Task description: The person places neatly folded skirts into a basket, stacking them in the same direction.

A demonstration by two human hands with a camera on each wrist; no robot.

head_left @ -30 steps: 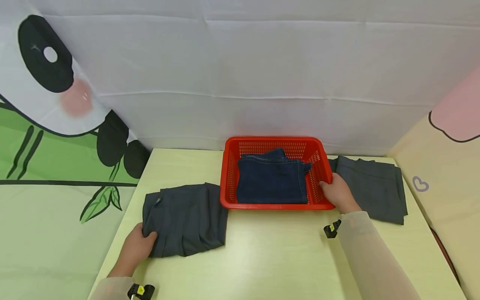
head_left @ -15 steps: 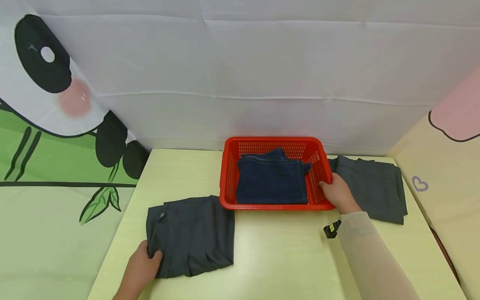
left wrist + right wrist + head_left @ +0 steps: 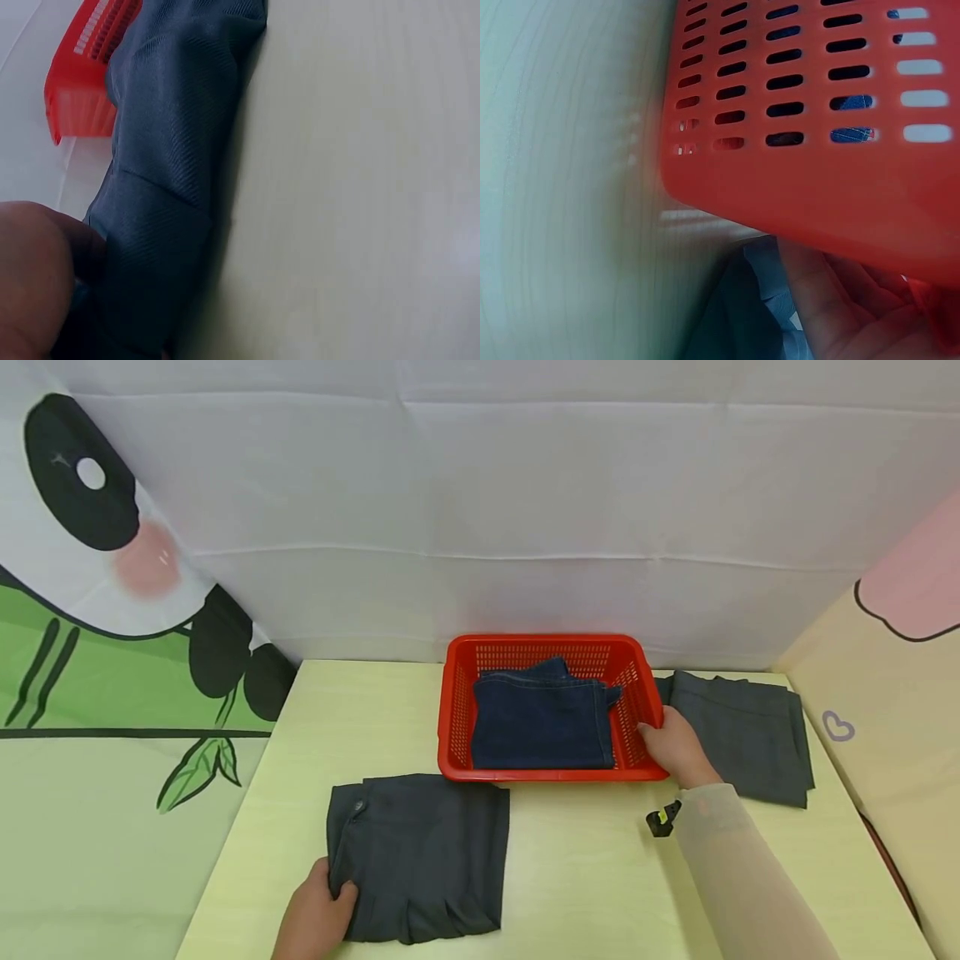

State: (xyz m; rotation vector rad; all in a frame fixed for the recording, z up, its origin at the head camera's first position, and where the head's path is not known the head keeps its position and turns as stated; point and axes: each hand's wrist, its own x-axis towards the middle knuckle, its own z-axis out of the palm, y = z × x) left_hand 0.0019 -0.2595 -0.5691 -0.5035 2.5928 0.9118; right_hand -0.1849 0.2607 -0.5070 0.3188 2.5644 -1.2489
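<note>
In the head view my left hand [image 3: 318, 910] pinches the lower left corner of a folded dark grey garment [image 3: 420, 860], which has a button near its upper left corner. Its far edge lies right at the front rim of a red plastic basket [image 3: 540, 774]. The left wrist view shows the thumb pressed over the thick folded cloth [image 3: 161, 202]. My right hand [image 3: 678, 747] grips the basket's right side, thumb over the rim. From the right wrist, the fingers [image 3: 840, 300] reach under the basket's edge. Folded dark blue jeans [image 3: 542, 722] lie in the basket.
Another dark grey folded garment [image 3: 742, 735] lies at the table's right, beside my right hand. The pale yellow table [image 3: 585, 860] meets a white cloth backdrop [image 3: 525, 527] behind the basket. Printed cloth panels stand at both sides.
My left hand has brought the dark grey garment right and nearer to me, and it lies flatter and squarer. The right hand and the basket have stayed in place.
</note>
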